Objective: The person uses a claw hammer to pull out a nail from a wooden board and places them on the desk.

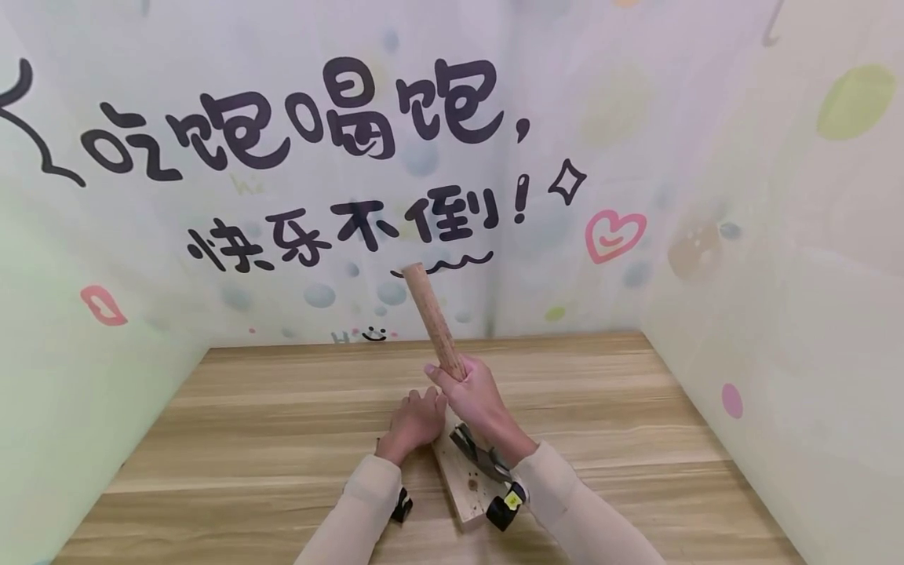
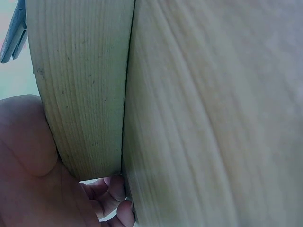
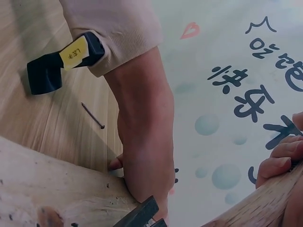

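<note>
A hammer with a wooden handle (image 1: pixel 434 322) is in my right hand (image 1: pixel 483 400), whose fingers wrap around the handle. The handle leans up and away from me. Its dark metal head (image 1: pixel 483 453) sits low over a pale wooden board (image 1: pixel 462 486) on the table, partly behind the right wrist. My left hand (image 1: pixel 418 420) holds the far end of the board. In the left wrist view, the palm lies along the board's side (image 2: pixel 85 94) and the fingers curl around its end. A brown knot (image 3: pixel 49 216) marks the board's face in the right wrist view.
A loose nail (image 3: pixel 92 116) lies on the wood-grain table (image 1: pixel 282 471), beside the board and near the left forearm. Black wrist devices (image 1: pixel 504 510) are worn at both cuffs. Printed walls enclose the table at the back and both sides.
</note>
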`<action>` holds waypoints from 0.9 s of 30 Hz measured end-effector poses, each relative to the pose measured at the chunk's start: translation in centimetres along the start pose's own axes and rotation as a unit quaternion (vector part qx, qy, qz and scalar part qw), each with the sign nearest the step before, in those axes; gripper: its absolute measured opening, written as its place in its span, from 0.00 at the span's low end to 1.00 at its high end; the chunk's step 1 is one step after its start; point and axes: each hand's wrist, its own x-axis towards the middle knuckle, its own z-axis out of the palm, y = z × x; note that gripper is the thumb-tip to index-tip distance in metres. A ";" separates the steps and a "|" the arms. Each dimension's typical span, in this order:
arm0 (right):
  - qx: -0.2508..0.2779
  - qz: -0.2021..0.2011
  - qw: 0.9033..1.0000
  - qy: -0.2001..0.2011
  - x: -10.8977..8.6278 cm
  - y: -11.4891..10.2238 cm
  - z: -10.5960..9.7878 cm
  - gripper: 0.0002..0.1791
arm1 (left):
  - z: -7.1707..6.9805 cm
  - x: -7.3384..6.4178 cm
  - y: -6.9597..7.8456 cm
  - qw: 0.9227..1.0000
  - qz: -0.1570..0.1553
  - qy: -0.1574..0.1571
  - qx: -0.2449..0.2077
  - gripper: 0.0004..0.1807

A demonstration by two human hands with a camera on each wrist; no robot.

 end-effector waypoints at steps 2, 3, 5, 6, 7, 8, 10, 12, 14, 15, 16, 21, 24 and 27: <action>0.001 -0.005 1.000 0.006 -0.2 -0.1 -0.1 0.19 | -0.1 0.0 0.0 1.000 -0.001 0.002 -0.004 0.22; 0.003 -0.007 1.000 0.007 -0.3 -0.1 -0.2 0.19 | -0.2 0.0 0.0 1.000 0.000 0.003 -0.006 0.21; 0.004 -0.010 1.000 0.006 -0.4 -0.3 -0.3 0.18 | -0.3 0.0 0.1 1.000 0.000 0.003 -0.006 0.22; 0.005 -0.013 1.000 0.006 -0.5 -0.3 -0.3 0.18 | -0.3 0.1 0.1 1.000 0.000 0.002 -0.006 0.22; 0.005 -0.015 1.000 0.006 -0.6 -0.3 -0.3 0.18 | -0.3 0.1 0.1 1.000 0.000 0.002 -0.007 0.22; 0.006 -0.018 1.000 0.005 -0.7 -0.3 -0.4 0.17 | -0.3 0.1 0.1 1.000 0.000 0.001 -0.008 0.22; 0.011 -0.026 1.000 0.005 -0.9 -0.3 -0.5 0.15 | -0.2 0.0 0.1 1.000 0.000 0.001 -0.008 0.22; 0.019 -0.034 0.999 0.004 -1.2 -0.3 -0.7 0.14 | -0.1 0.0 0.1 1.000 -0.001 0.001 -0.010 0.23; 0.034 -0.042 0.999 0.005 -1.7 -0.2 -1.0 0.13 | 0.1 0.0 0.0 1.000 -0.002 0.003 -0.006 0.25; 0.041 -0.046 0.998 0.008 -1.9 -0.1 -1.1 0.14 | 0.2 0.0 0.0 1.000 -0.002 0.005 -0.005 0.26; 0.051 -0.050 0.997 0.010 -2.1 -0.1 -1.3 0.14 | 0.3 0.0 0.0 1.000 -0.002 0.007 -0.004 0.27; 0.091 -0.084 0.992 0.021 -3.3 0.1 -2.3 0.15 | 0.3 -0.1 -0.1 1.000 -0.001 0.012 -0.001 0.27; 0.097 -0.109 0.989 0.012 -3.8 0.2 -2.7 0.15 | 0.2 -0.1 0.0 1.000 0.001 0.014 0.000 0.27; 0.102 -0.124 0.987 0.005 -4.2 0.3 -2.9 0.14 | 0.2 -0.2 0.1 1.000 0.003 0.016 0.000 0.27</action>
